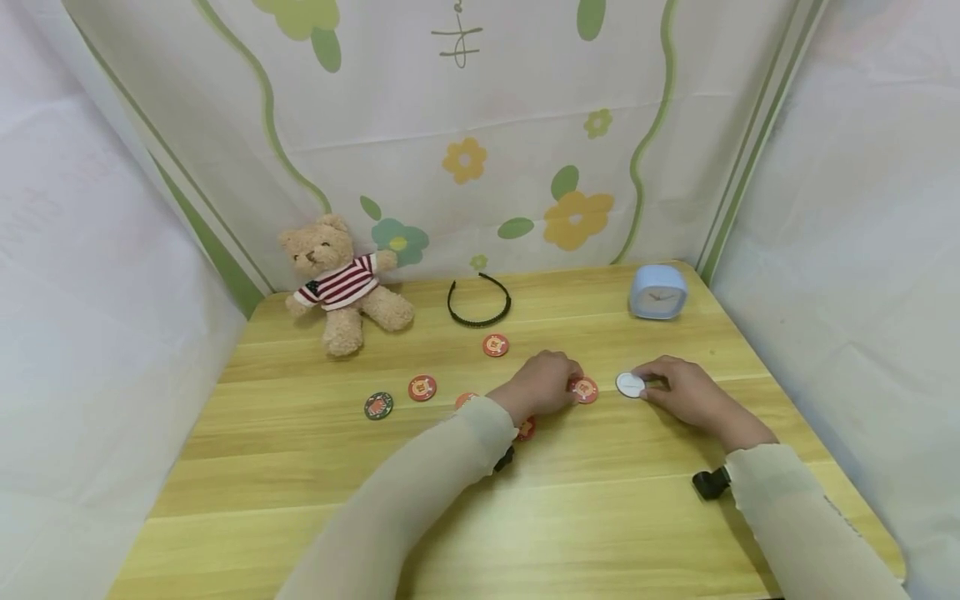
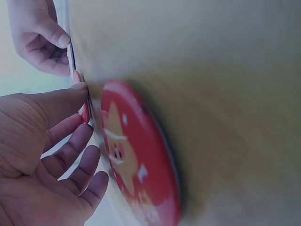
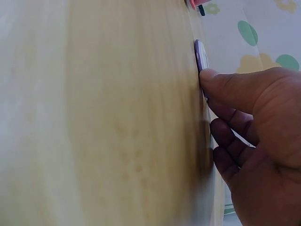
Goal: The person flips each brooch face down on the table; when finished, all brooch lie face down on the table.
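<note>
My left hand point(image 1: 542, 383) pinches the edge of a red round disc point(image 1: 587, 391) with a printed figure, between thumb and forefinger. Its other fingers curl loosely in the left wrist view. To the right of it, my right hand point(image 1: 686, 396) holds a white-faced round disc point(image 1: 628, 384) between thumb and fingers. A purple rim shows on this disc in the right wrist view, close against the wooden table point(image 3: 122, 117). Under my left wrist lies another red disc point(image 1: 527, 429), partly hidden by the sleeve; a large red disc point(image 2: 136, 155) fills the left wrist view's foreground.
Farther left lie a dark green disc point(image 1: 378, 406) and a red disc point(image 1: 422, 387). One more red disc point(image 1: 495, 345) lies below a black headband point(image 1: 480, 322). A teddy bear point(image 1: 341, 279) sits at the back left, a blue clock point(image 1: 658, 292) at the back right.
</note>
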A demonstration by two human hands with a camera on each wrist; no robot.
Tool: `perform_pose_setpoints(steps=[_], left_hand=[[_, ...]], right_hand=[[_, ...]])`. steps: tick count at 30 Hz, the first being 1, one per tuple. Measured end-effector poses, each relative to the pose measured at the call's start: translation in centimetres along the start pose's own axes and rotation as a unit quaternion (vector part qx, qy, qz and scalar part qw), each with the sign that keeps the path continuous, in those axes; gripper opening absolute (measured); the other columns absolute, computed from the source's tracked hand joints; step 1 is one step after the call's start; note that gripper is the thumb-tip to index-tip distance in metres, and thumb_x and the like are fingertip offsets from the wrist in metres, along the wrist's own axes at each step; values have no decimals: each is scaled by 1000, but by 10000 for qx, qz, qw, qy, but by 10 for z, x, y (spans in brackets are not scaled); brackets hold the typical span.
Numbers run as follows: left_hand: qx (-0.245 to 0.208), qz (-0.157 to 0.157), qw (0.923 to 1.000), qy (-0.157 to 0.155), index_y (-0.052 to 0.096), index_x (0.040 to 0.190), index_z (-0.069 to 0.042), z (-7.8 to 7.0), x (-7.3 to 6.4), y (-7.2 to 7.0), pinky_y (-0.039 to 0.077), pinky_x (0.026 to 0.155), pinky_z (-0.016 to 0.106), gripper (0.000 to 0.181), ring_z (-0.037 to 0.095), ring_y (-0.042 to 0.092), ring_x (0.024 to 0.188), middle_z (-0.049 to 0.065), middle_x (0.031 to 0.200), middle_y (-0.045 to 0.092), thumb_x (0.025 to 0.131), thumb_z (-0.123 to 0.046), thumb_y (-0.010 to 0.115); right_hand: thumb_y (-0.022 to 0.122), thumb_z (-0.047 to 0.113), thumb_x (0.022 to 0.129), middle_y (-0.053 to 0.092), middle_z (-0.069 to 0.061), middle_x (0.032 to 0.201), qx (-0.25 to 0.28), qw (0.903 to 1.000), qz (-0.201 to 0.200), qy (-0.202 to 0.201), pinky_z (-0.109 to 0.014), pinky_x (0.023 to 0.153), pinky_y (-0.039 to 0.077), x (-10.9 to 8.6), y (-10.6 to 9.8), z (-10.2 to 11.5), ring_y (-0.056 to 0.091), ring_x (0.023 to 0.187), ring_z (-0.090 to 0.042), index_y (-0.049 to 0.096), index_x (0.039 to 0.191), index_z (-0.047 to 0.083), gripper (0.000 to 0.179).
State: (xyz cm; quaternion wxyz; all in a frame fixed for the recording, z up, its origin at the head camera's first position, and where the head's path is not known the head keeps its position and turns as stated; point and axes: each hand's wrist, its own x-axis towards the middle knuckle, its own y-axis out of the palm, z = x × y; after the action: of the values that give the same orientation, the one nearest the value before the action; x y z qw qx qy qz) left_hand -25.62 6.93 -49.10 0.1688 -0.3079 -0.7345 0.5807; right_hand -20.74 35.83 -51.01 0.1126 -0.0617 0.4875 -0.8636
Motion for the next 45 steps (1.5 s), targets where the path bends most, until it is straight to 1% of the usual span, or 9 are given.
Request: perform_pose_setpoints(steps=[5,8,15,20,23,29,39,42,45], left_hand=[[21,-29,10000,53,76,137,-22,-1,1,1,51,109,31,36,16,66,120,-6,120,75,102,-33,80],[10,-56,10000,56,76,136,-22,0,2,2,51,109,31,37,16,66,119,-6,120,75,102,-33,80],[-74,-93,9999,-6,76,135,-22,1,2,4,52,109,34,36,18,66,120,-5,121,75,101,-34,81],[-155,-148,9998,27,78,133,-21,0,0,2,53,107,34,33,18,67,119,-5,121,77,102,-34,79],[-202,-141,9997,87,79,131,-22,0,-1,1,53,104,34,30,17,66,116,-7,118,77,103,-33,79],[-172,-140,9995,221,81,129,-24,2,-2,0,53,103,34,27,16,67,114,-8,116,77,103,-32,78],[-133,-149,9990,411,84,124,-26,1,-8,-8,55,105,31,23,12,73,115,-11,119,82,108,-35,72],[-80,-237,9987,444,85,123,-29,3,-10,-10,56,107,29,22,10,75,119,-11,126,81,110,-34,68],[-34,-389,9981,479,86,120,-29,6,-12,-12,58,102,26,23,7,76,115,-11,124,81,112,-31,65]], right_hand=[[78,24,103,68,-22,142,164,9999,46,14,-68,115,45,1,-6,9,60,136,-47,64,149,5,52],[81,24,101,67,-23,144,136,9998,14,-120,-69,116,44,5,-8,19,59,138,-48,64,149,5,55],[88,18,93,76,-14,130,-83,9977,-54,-666,-65,114,45,23,7,38,61,131,-43,75,132,7,44],[91,15,90,80,-2,119,8,9952,57,-972,-60,112,48,34,24,46,66,122,-34,82,119,12,31],[89,16,91,80,-1,119,8,9944,135,-1050,-59,109,50,36,29,51,66,121,-33,83,117,13,26],[88,18,94,79,-3,121,-67,9958,106,-908,-58,110,51,33,31,56,65,124,-34,83,118,13,25],[80,20,101,80,1,121,-263,9921,18,-1224,-57,108,52,28,27,53,67,121,-30,85,120,19,20],[74,19,105,81,0,123,-294,9917,-68,-1252,-58,107,53,26,26,54,69,121,-31,85,122,20,20],[70,19,108,81,-3,125,-256,9918,-143,-1243,-60,107,54,26,26,55,70,121,-34,84,125,17,22]])
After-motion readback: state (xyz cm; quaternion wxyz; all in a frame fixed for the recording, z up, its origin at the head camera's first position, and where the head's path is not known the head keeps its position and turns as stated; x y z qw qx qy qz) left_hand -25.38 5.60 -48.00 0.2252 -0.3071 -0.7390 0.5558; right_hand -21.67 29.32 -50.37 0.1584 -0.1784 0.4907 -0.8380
